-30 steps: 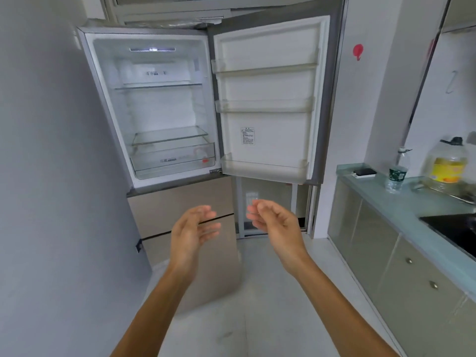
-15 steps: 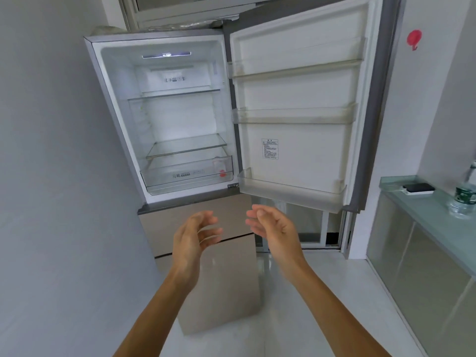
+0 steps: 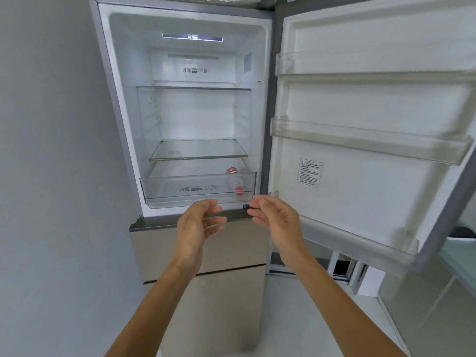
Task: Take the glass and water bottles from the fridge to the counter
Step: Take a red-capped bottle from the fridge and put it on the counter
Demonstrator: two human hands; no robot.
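Note:
The fridge (image 3: 123, 104) stands open in front of me, its glass shelves bare. A clear water bottle (image 3: 235, 182) with a red cap and red label lies in the transparent bottom drawer (image 3: 180, 188), at its right end. My left hand (image 3: 197, 224) and my right hand (image 3: 277, 217) hover side by side just below the drawer, palms facing each other, fingers loosely bent, holding nothing. No glass is visible in the fridge.
The fridge door (image 3: 360, 150) swings open to the right, its three door racks without contents. A grey wall (image 3: 51, 176) is close on the left. The green counter edge (image 3: 461, 251) shows at far right, with cabinets (image 3: 425, 305) below.
The view has come closer to the fridge and turned left; the counter with its bottles has slid out of sight. Both hands have risen toward the bottom drawer, still holding nothing.

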